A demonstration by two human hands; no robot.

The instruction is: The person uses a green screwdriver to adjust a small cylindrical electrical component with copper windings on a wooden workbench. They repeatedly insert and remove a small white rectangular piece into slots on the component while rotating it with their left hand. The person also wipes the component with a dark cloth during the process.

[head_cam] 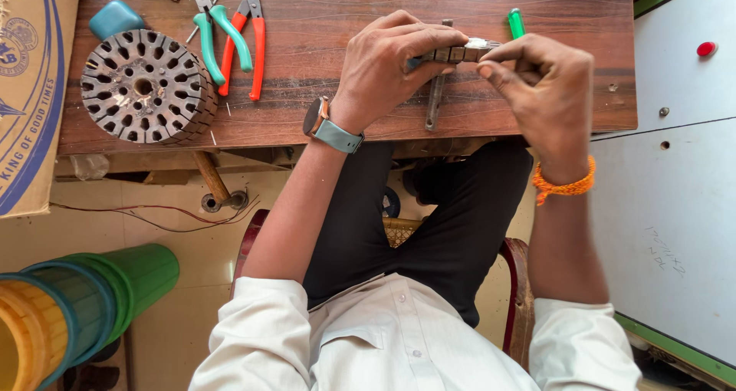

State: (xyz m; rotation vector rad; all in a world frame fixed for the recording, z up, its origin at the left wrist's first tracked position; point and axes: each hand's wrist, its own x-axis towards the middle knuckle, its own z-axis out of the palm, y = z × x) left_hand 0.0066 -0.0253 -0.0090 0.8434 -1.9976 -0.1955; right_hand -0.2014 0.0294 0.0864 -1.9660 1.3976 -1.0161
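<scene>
My left hand and my right hand together hold a small segmented grey metal strip just above the wooden bench. The left fingers pinch its left end, and the right thumb and fingers pinch its right end, where a bit of white shows. A flat metal bar lies on the bench under the hands. A watch sits on my left wrist and an orange thread band on my right wrist.
A round slotted metal motor core sits at the bench's left. Green-handled pliers and red-handled pliers lie beside it. A green pen, a cardboard box, stacked plastic tubs and a white cabinet surround me.
</scene>
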